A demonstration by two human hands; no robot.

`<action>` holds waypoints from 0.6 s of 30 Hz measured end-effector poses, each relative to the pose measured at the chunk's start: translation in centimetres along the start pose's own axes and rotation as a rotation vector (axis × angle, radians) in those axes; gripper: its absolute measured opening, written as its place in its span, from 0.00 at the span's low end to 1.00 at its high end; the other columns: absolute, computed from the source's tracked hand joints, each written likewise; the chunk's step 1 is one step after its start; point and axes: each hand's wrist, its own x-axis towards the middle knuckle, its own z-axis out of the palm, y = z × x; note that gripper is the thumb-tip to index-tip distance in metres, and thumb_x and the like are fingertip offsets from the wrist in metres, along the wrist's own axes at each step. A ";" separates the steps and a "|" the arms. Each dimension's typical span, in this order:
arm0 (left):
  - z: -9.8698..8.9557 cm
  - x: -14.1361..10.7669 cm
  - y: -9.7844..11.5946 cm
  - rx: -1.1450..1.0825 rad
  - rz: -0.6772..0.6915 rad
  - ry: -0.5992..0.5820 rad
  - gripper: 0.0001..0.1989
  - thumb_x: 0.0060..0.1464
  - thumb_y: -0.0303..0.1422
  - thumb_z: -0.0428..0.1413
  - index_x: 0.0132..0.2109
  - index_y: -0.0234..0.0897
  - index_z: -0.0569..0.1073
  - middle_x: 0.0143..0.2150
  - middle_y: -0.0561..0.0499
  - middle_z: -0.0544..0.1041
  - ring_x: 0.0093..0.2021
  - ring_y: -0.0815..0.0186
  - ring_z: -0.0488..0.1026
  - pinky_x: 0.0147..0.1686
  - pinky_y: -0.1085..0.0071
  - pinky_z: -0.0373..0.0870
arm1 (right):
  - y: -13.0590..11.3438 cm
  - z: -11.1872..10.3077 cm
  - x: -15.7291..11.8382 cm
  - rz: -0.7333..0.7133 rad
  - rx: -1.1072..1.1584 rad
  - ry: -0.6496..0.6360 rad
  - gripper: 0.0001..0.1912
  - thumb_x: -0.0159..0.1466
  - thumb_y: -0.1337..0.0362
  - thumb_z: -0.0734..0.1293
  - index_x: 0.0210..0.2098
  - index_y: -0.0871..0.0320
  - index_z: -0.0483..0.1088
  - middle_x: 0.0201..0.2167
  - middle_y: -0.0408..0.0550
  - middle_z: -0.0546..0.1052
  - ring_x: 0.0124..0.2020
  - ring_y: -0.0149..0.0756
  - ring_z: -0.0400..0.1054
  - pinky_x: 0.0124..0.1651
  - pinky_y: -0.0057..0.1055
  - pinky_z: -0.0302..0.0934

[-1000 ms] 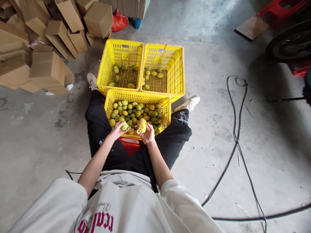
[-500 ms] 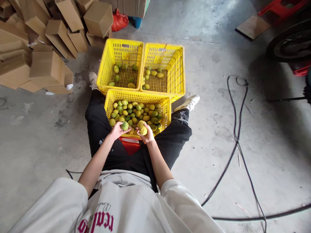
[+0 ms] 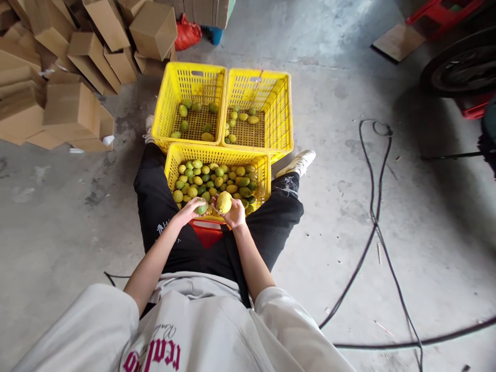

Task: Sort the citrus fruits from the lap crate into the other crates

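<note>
My left hand (image 3: pixel 189 211) is closed around a green lemon (image 3: pixel 201 207), partly covered by the fingers. In my right hand (image 3: pixel 235 214) rests a yellow lemon (image 3: pixel 223 202), with the fingers curled about its underside. Both hands are over the near edge of a yellow plastic crate (image 3: pixel 169 168) between my legs. This crate holds many green and yellow lemons (image 3: pixel 209 178). Beyond it stand two more crates side by side, a left crate (image 3: pixel 160 111) and a right crate (image 3: pixel 284 111), each with several lemons on its bottom.
Cardboard boxes (image 3: pixel 72 106) are piled at the upper left, near a red bag (image 3: pixel 188 33). A black cable (image 3: pixel 374 222) loops over the concrete floor at right. A wheel (image 3: pixel 461 64) and a red stool (image 3: pixel 442 18) stand at the upper right.
My right hand has turned the yellow lemon so that another side faces up. My left fingers have rolled over the green lemon, covering more of it. The view has shifted slightly.
</note>
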 end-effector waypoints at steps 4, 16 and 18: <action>0.2 0.5 0.3 -0.136 -0.064 0.029 0.08 0.53 0.27 0.52 0.40 0.32 0.73 0.33 0.44 0.78 0.34 0.59 0.78 0.33 0.66 0.76 | -0.2 -0.2 0.2 0.070 -0.015 0.007 0.15 0.63 0.56 0.67 0.46 0.57 0.68 0.36 0.50 0.81 0.38 0.42 0.78 0.41 0.43 0.77; 0.3 -0.1 0.2 0.080 -0.007 0.016 0.19 0.47 0.31 0.68 0.39 0.37 0.65 0.33 0.50 0.77 0.29 0.64 0.78 0.35 0.68 0.75 | -0.4 0.0 0.4 0.127 0.026 -0.003 0.15 0.64 0.54 0.65 0.45 0.57 0.67 0.34 0.50 0.81 0.27 0.36 0.75 0.25 0.31 0.73; 0.6 -0.4 0.6 0.083 0.003 0.033 0.20 0.46 0.31 0.68 0.39 0.38 0.64 0.31 0.53 0.76 0.28 0.65 0.77 0.32 0.70 0.73 | -0.5 0.2 0.4 0.085 0.047 0.008 0.15 0.61 0.57 0.65 0.45 0.56 0.68 0.39 0.51 0.81 0.34 0.41 0.77 0.34 0.39 0.76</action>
